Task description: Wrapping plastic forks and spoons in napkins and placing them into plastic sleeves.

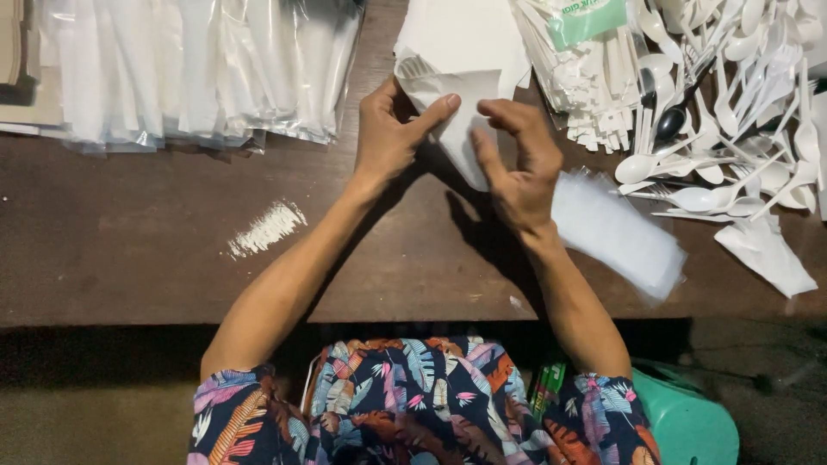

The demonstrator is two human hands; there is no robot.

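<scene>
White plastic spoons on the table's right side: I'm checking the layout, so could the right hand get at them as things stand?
Probably yes. The right hand is at the white napkin, and the white plastic spoons lie uncovered just beside it, with only the flat stack of clear sleeves nearby.
</scene>
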